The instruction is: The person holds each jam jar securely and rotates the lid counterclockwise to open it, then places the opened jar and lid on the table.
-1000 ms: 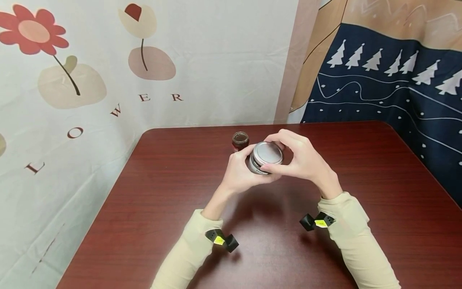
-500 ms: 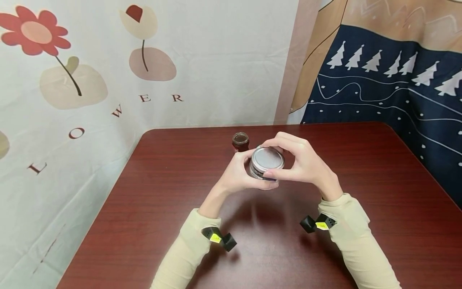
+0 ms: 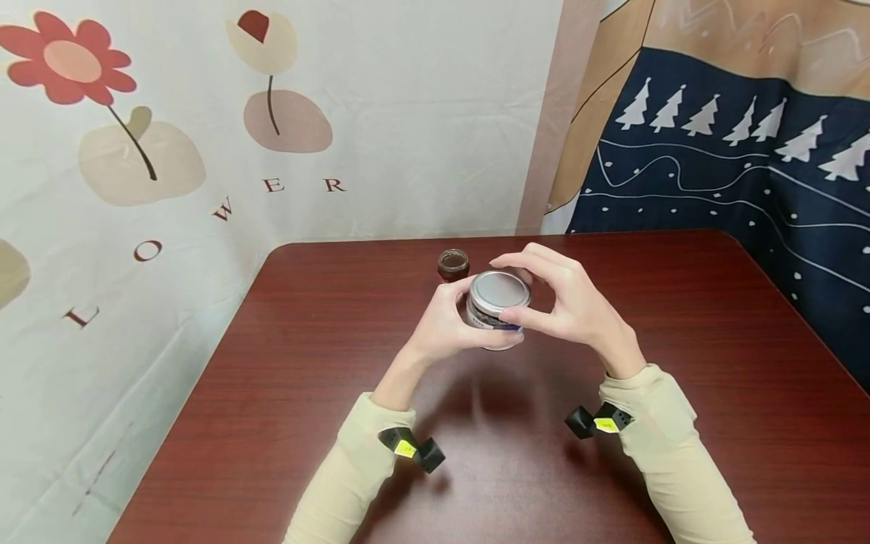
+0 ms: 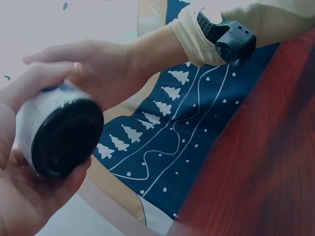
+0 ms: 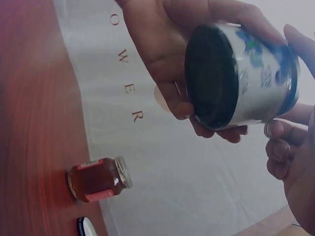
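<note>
A glass jar (image 3: 495,321) with dark contents and a white, blue and green label (image 5: 258,78) is held above the table. My left hand (image 3: 442,325) grips its body. A silver lid (image 3: 499,291) covers the top. My right hand (image 3: 567,302) curves round the lid, its thumb on the near rim. At the far rim one fingertip looks slightly lifted; the other fingers are partly hidden. In the left wrist view the jar's dark base (image 4: 69,137) shows, with my left hand (image 4: 24,201) beneath and beside it.
Behind the held jar, a smaller uncovered jar (image 3: 453,264) stands on the red-brown table (image 3: 306,363). The right wrist view shows its amber-red contents and a black-and-white lid (image 5: 87,227) beside it. Printed cloths (image 3: 435,113) hang behind the table.
The held jar dipped slightly toward me, then rose a little. My right fingers have loosened at the lid's far rim while the thumb stays in front. My left hand keeps its grip.
</note>
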Demonstrator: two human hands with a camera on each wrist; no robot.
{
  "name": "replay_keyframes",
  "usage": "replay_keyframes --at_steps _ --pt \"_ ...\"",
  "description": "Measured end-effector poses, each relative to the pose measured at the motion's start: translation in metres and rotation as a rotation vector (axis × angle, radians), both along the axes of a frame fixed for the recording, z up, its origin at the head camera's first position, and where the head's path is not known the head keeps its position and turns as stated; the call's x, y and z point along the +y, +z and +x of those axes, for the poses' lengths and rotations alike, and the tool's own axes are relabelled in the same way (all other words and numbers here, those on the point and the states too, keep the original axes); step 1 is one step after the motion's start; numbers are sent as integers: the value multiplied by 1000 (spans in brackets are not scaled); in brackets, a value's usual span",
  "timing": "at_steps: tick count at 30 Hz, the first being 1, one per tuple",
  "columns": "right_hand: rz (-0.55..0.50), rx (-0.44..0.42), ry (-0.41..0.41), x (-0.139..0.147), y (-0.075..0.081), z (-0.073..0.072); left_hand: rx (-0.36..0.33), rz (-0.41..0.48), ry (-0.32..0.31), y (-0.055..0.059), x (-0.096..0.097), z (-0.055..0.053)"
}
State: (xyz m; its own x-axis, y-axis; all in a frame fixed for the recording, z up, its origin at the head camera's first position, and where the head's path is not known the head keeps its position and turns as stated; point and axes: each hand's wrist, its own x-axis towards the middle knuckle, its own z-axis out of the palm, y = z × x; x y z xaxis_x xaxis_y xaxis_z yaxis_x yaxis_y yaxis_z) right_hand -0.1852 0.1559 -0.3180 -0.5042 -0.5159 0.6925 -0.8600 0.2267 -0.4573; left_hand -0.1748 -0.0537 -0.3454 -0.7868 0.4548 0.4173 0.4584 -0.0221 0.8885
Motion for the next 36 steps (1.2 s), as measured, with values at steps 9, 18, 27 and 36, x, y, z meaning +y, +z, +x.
replay_keyframes --at_steps 9,18,27,36 --pt "28 -4 -125 -3 -5 -3 218 -151 408 -3 12 6" --pt "73 -14 -193 -5 -6 -3 341 -236 557 -6 18 8" --pt "106 -9 -201 -3 -5 -2 337 -230 508 -6 17 8" --pt "101 12 -137 1 -4 -2 241 -211 416 -5 13 7"
